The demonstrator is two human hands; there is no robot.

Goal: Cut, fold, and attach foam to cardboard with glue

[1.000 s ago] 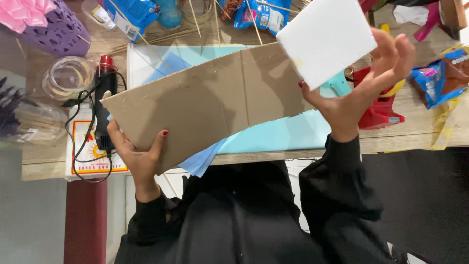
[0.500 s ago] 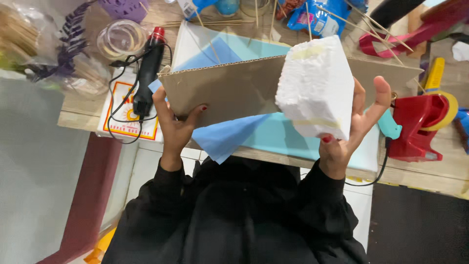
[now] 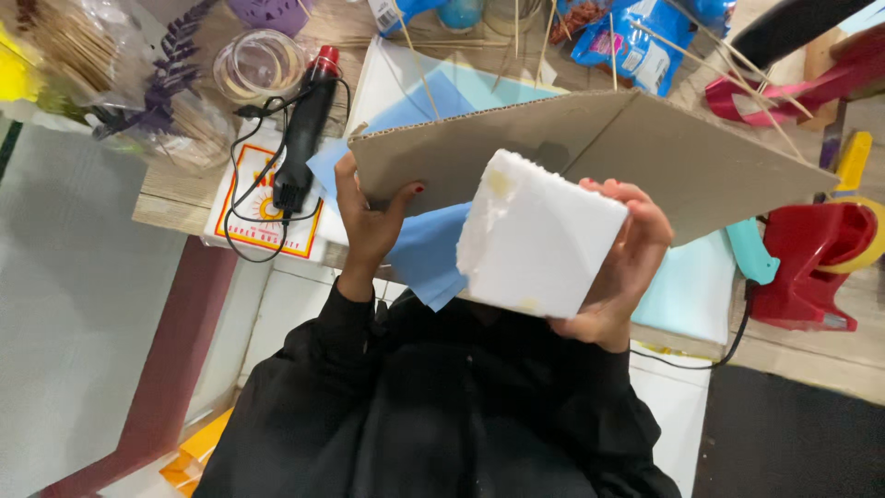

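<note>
My left hand grips the left end of a creased brown cardboard sheet and holds it up over the table edge. My right hand holds a white foam block close to the camera, in front of the cardboard. The block's edges are rough and crumbled. Blue paper sheets lie on the table beneath the cardboard. Black sleeves cover both of my arms.
A black and red heat tool with its cable lies on a white printed pad at the left. A red tape dispenser stands at the right. Thin wooden sticks, snack bags, a clear round tub and purple dried stems crowd the back.
My right hand has turned the foam block and brought it lower and nearer the camera. The cardboard has tilted and my view has shifted left.
</note>
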